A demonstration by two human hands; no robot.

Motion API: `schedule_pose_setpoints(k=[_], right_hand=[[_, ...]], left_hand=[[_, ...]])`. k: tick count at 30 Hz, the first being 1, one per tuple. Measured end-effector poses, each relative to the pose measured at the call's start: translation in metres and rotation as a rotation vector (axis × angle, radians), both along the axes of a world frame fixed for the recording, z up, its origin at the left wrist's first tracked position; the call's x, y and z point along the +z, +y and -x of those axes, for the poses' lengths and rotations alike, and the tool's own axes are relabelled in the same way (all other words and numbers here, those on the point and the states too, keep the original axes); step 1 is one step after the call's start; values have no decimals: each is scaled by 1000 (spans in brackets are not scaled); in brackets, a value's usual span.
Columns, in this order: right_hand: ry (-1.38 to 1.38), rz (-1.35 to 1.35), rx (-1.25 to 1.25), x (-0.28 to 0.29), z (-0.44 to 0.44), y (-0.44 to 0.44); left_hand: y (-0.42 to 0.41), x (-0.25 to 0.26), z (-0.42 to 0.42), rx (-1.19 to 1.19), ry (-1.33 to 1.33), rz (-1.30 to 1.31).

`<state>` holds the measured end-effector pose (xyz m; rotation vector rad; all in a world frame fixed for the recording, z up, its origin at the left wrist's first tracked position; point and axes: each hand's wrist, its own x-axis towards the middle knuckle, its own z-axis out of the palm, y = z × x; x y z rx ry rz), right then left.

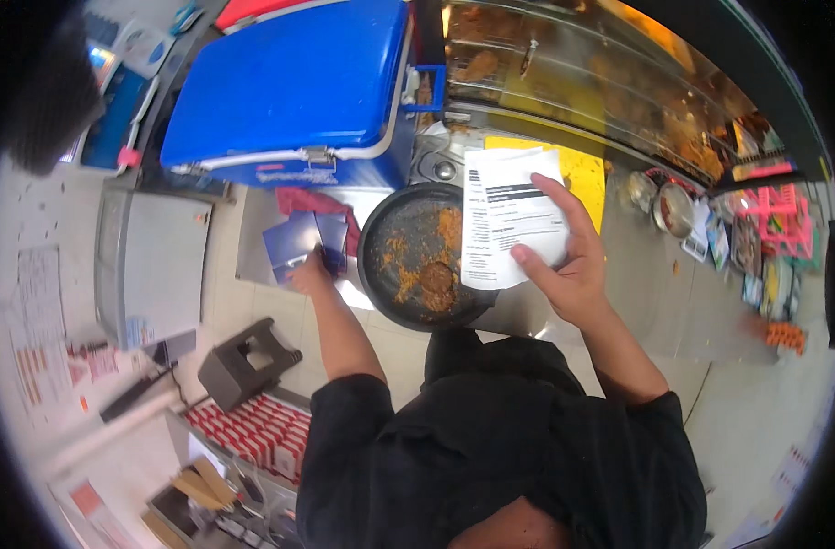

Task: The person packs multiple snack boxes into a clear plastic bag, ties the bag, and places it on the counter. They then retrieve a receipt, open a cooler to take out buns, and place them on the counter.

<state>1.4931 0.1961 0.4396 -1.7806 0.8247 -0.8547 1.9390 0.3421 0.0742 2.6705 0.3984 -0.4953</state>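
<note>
My right hand (574,257) holds white printed paper slips (503,226) up, thumb across the front and fingers at the far edge; they bear dark bands and writing. Behind them is a wide black pan (407,240) with orange-brown crumbs and a round brown lump (438,281) in it. The slips hide part of its right side. To the pan's left, my left hand (311,276) grips the near edge of a dark blue folded item (294,240) with flat panels; its exact kind is unclear. A dark red cloth (352,223) lies partly under that item.
A large blue cooler box (287,82) stands behind the cloth. A glass-fronted food display (561,68) runs along the back right. On the right of the steel counter (650,295) sit a metal bowl (672,209) and a pink basket (777,213). A yellow board (585,185) lies behind the slips.
</note>
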Motion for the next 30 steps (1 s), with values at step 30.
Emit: schedule_pose_setpoints(k=[30], right_hand=[[-305,-117,-318,27,-17,-14]], left_hand=[[0,-65,-56,412,403,1209]])
